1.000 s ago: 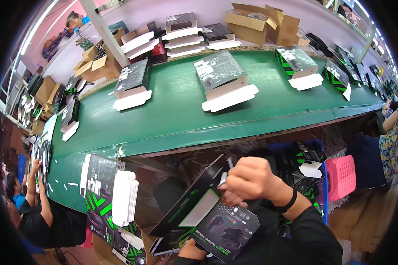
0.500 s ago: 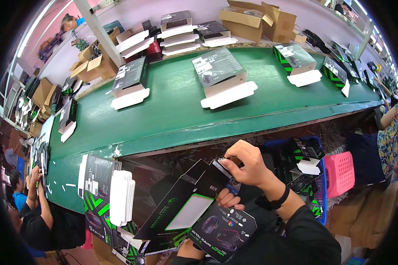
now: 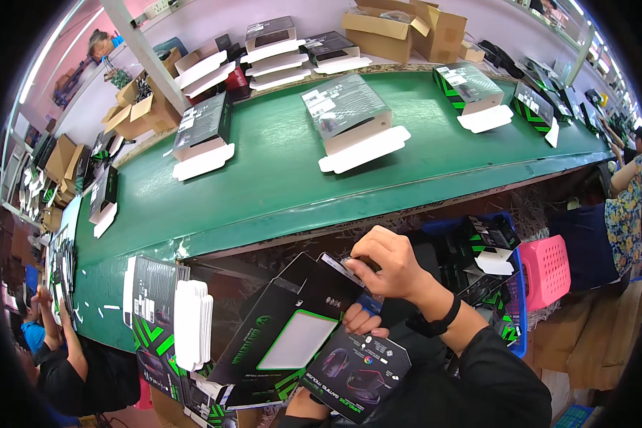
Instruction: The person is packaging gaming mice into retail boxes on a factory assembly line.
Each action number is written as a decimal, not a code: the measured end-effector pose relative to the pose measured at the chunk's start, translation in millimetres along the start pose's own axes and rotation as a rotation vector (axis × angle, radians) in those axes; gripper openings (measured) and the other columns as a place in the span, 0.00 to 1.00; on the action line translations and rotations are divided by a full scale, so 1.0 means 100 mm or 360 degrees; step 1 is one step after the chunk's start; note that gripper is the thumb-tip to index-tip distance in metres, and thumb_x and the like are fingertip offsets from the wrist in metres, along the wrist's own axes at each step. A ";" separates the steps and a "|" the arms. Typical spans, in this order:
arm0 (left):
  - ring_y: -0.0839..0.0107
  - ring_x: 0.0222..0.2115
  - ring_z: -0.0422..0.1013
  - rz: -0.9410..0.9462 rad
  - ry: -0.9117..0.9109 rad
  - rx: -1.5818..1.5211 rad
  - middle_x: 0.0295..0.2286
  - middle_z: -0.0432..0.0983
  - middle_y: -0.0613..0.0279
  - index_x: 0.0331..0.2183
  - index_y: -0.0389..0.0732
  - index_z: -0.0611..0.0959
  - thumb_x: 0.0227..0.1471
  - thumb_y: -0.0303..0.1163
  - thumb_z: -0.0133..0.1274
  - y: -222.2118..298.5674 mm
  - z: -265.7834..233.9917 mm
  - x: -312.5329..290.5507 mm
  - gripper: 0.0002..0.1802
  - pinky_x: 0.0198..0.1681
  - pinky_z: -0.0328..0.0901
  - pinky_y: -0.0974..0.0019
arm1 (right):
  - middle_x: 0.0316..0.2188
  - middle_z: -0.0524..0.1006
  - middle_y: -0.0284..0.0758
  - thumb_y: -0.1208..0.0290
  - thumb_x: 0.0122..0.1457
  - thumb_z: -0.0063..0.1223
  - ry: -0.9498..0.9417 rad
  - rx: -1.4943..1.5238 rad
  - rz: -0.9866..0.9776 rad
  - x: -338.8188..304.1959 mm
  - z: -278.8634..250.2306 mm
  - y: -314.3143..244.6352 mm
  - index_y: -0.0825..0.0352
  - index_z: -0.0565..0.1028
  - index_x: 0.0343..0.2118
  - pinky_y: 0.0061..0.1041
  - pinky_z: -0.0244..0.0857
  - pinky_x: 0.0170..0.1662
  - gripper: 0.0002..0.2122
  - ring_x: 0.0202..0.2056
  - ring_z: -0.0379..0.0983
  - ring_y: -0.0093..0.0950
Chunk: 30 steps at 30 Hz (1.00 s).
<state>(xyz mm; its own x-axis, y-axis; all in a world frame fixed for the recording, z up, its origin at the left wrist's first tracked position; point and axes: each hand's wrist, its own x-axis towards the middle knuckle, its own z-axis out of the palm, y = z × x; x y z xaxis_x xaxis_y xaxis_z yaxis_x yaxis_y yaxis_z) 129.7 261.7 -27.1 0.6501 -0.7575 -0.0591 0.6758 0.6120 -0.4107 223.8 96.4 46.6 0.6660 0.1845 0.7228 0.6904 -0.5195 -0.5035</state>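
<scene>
This looks like a factory packing line: a long green-topped bench (image 3: 267, 164) bears spaced-out printed boxes (image 3: 346, 103) with white flaps, brown cartons (image 3: 374, 39) line the ledge behind, and co-workers (one beside a pink stool (image 3: 547, 274)) sit along it

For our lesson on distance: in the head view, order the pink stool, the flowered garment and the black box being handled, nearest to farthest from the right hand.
1. Black box: touching the right hand, extending leftward.
2. Pink stool: right of the hand.
3. Flowered garment: farther right, on another person.
</scene>
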 end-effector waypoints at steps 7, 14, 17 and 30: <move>0.81 0.23 0.52 0.0029 0.0025 -0.0027 0.18 0.53 0.79 0.20 0.56 0.62 0.56 0.30 0.39 -0.01 -0.02 -0.01 0.13 0.42 0.51 0.68 | 0.24 0.76 0.35 0.75 0.47 0.68 -0.0015 0.0015 -0.0024 -0.01 -0.01 0.03 0.66 0.74 0.27 0.28 0.66 0.26 0.10 0.23 0.71 0.33; 0.81 0.24 0.51 0.0028 0.0016 -0.0057 0.19 0.51 0.79 0.21 0.56 0.61 0.57 0.32 0.38 -0.02 0.05 -0.01 0.13 0.42 0.50 0.68 | 0.23 0.73 0.33 0.63 0.45 0.73 -0.0112 -0.0046 -0.0255 -0.03 -0.04 0.07 0.64 0.72 0.31 0.27 0.63 0.22 0.18 0.21 0.69 0.32; 0.81 0.24 0.51 0.0040 0.0038 -0.0082 0.19 0.51 0.79 0.21 0.56 0.61 0.56 0.32 0.38 -0.04 0.04 -0.02 0.13 0.42 0.50 0.68 | 0.23 0.73 0.32 0.62 0.45 0.74 -0.0117 -0.0062 -0.0298 -0.04 -0.02 0.08 0.64 0.71 0.31 0.27 0.63 0.22 0.19 0.21 0.69 0.32; 0.80 0.24 0.54 0.0008 -0.0007 -0.0156 0.18 0.54 0.78 0.21 0.55 0.62 0.56 0.30 0.42 -0.07 -0.06 0.05 0.13 0.44 0.51 0.67 | 0.19 0.69 0.28 0.65 0.45 0.70 -0.0131 -0.0374 -0.0271 -0.20 0.13 0.13 0.62 0.73 0.23 0.25 0.60 0.20 0.13 0.20 0.66 0.27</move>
<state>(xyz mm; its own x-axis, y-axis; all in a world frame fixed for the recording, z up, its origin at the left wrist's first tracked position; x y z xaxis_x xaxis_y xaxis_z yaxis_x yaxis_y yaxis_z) 125.5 252.4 -30.1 0.6549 -0.7536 -0.0574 0.6356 0.5903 -0.4977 223.4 96.6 19.6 0.5734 0.3476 0.7419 0.7163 -0.6523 -0.2480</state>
